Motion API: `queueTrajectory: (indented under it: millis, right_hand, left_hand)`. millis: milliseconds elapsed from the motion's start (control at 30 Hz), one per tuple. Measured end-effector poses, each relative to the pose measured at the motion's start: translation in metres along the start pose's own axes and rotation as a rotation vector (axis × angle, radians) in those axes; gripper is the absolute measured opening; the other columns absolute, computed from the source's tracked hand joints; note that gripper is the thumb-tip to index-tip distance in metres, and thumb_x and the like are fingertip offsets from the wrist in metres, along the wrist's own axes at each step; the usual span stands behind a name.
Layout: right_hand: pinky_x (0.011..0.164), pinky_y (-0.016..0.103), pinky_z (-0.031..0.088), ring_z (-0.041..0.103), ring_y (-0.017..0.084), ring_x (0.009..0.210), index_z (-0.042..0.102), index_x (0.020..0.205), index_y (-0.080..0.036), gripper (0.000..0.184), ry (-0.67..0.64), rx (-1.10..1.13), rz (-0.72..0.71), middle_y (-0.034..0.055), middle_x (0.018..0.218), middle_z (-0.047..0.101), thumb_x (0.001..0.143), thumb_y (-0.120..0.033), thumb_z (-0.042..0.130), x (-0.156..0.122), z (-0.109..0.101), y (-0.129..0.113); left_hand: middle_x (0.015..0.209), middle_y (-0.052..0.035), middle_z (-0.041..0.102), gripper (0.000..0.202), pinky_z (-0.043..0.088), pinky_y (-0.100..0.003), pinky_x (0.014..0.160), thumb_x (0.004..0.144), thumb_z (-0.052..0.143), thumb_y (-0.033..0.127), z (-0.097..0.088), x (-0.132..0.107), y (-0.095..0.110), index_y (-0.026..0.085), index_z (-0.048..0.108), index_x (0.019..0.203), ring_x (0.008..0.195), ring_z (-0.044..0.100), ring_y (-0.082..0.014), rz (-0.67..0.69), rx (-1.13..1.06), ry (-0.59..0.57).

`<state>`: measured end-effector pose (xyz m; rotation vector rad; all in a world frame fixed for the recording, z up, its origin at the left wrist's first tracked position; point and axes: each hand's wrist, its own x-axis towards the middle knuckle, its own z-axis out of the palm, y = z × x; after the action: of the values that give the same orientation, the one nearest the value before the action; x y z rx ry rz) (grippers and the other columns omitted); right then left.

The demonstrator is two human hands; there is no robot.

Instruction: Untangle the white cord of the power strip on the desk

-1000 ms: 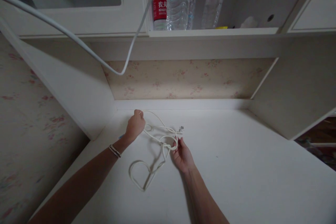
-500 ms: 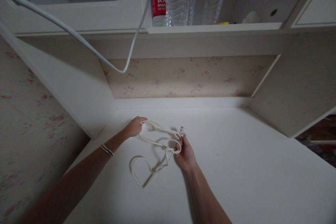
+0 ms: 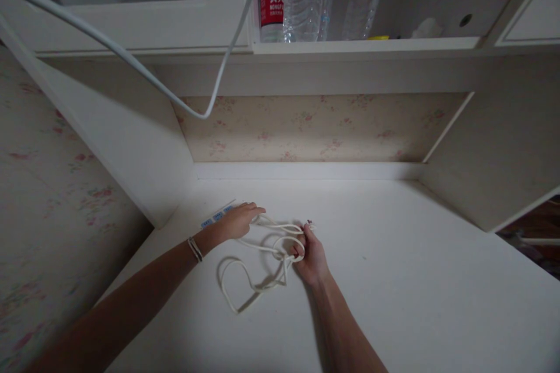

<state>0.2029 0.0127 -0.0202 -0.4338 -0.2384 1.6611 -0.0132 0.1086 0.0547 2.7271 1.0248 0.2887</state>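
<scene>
A white power cord (image 3: 256,288) lies in loose loops on the white tabletop, partly lifted between my hands. My left hand (image 3: 238,221) is closed on a stretch of it, fingers pointing right. Under and behind that hand shows a white power strip with blue sockets (image 3: 217,217), partly hidden by the hand. My right hand (image 3: 311,259) grips the cord near its plug (image 3: 310,225), whose metal prongs stick up above the thumb. One cord loop passes around the fingers of the right hand.
A white cable (image 3: 144,73) hangs across the upper left, close to the camera. Overhead, a shelf (image 3: 367,46) holds several plastic bottles (image 3: 303,6). Side panels (image 3: 490,145) and a floral back wall (image 3: 306,128) enclose the white tabletop (image 3: 406,280).
My left hand has moved right and slightly down, closer to the right hand, and the blue sockets now show beside it. The cord between the hands is slacker. My right hand has barely shifted.
</scene>
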Motion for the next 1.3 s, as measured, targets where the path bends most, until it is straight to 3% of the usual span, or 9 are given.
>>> queueTrajectory:
  millis: [167,333,467,567,733,833,933,1033,1300]
  right_hand:
    - [0.038,0.017,0.031,0.029,0.003,0.035,0.064,0.094,-0.019,0.016,0.021,0.013,-0.009,-0.0110,0.048,0.041,0.081,-0.028,0.066,-0.002,0.005,0.000]
    - [0.041,0.018,0.033,0.031,0.004,0.038,0.065,0.097,-0.020,0.017,-0.042,0.045,-0.011,-0.0105,0.047,0.039,0.083,-0.027,0.065,-0.003,0.004,-0.001]
    - [0.043,0.019,0.035,0.030,0.005,0.039,0.064,0.105,-0.022,0.021,-0.088,0.073,-0.008,-0.0105,0.047,0.037,0.086,-0.028,0.062,-0.002,0.002,-0.001]
    - [0.044,0.019,0.036,0.030,0.004,0.039,0.063,0.108,-0.022,0.022,-0.098,0.076,-0.002,-0.0100,0.051,0.041,0.086,-0.027,0.061,-0.002,0.001,0.000]
    - [0.044,0.017,0.037,0.034,0.003,0.041,0.062,0.105,-0.018,0.023,-0.076,0.087,0.015,-0.0101,0.053,0.042,0.082,-0.015,0.064,-0.003,0.000,0.002]
    - [0.044,0.017,0.039,0.038,0.003,0.042,0.059,0.111,-0.025,0.034,-0.072,0.077,-0.018,-0.0098,0.059,0.048,0.081,-0.010,0.064,-0.004,0.002,0.002]
    - [0.047,0.018,0.043,0.043,0.004,0.046,0.057,0.112,-0.029,0.036,-0.092,0.044,-0.049,-0.0082,0.070,0.056,0.081,-0.011,0.063,-0.003,0.003,-0.001]
    - [0.046,0.018,0.044,0.043,0.004,0.045,0.059,0.105,-0.023,0.026,-0.070,0.010,-0.068,-0.0064,0.073,0.058,0.081,-0.015,0.064,0.001,0.002,-0.003]
    - [0.041,0.018,0.040,0.043,0.004,0.042,0.060,0.103,-0.024,0.032,0.126,-0.129,-0.181,-0.0077,0.069,0.058,0.074,-0.024,0.072,0.006,-0.002,-0.002]
  left_hand:
    - [0.104,-0.0061,0.067,0.028,0.042,-0.026,0.085,0.089,0.044,0.027,0.006,0.018,0.015,0.022,0.067,0.106,0.094,0.060,-0.0184,0.069,-0.214,-0.154]
    - [0.088,-0.0055,0.069,0.033,0.044,-0.022,0.071,0.089,0.046,0.040,0.011,0.027,0.020,0.019,0.070,0.087,0.078,0.061,-0.0162,0.062,-0.323,-0.257]
    - [0.094,-0.0046,0.069,0.037,0.045,-0.022,0.069,0.093,0.036,0.036,0.013,0.026,0.014,0.021,0.059,0.118,0.078,0.061,-0.0143,-0.053,-0.352,-0.158]
    - [0.092,-0.0031,0.068,0.042,0.045,-0.024,0.071,0.090,0.045,0.036,0.011,0.024,0.013,0.027,0.049,0.131,0.078,0.061,-0.0149,-0.051,-0.207,-0.096]
    - [0.090,-0.0070,0.062,0.030,0.042,-0.033,0.081,0.089,0.049,0.043,0.002,0.026,0.024,0.023,0.070,0.083,0.089,0.058,-0.0211,0.068,0.266,0.022]
    - [0.095,-0.0077,0.059,0.027,0.043,-0.031,0.076,0.092,0.046,0.037,-0.001,0.029,0.025,0.019,0.065,0.087,0.087,0.058,-0.0194,0.050,0.378,0.049]
    - [0.097,-0.0071,0.059,0.024,0.044,-0.028,0.070,0.095,0.038,0.030,-0.006,0.028,0.017,0.019,0.060,0.097,0.082,0.061,-0.0167,-0.038,0.430,0.053]
    - [0.096,-0.0072,0.060,0.028,0.043,-0.028,0.067,0.097,0.032,0.033,-0.015,0.022,0.006,0.022,0.057,0.101,0.083,0.062,-0.0188,-0.158,0.470,0.101]
    - [0.085,-0.0090,0.066,0.029,0.040,-0.029,0.065,0.096,0.029,0.037,-0.040,0.011,-0.010,0.019,0.051,0.100,0.077,0.064,-0.0219,-0.566,0.241,0.371]
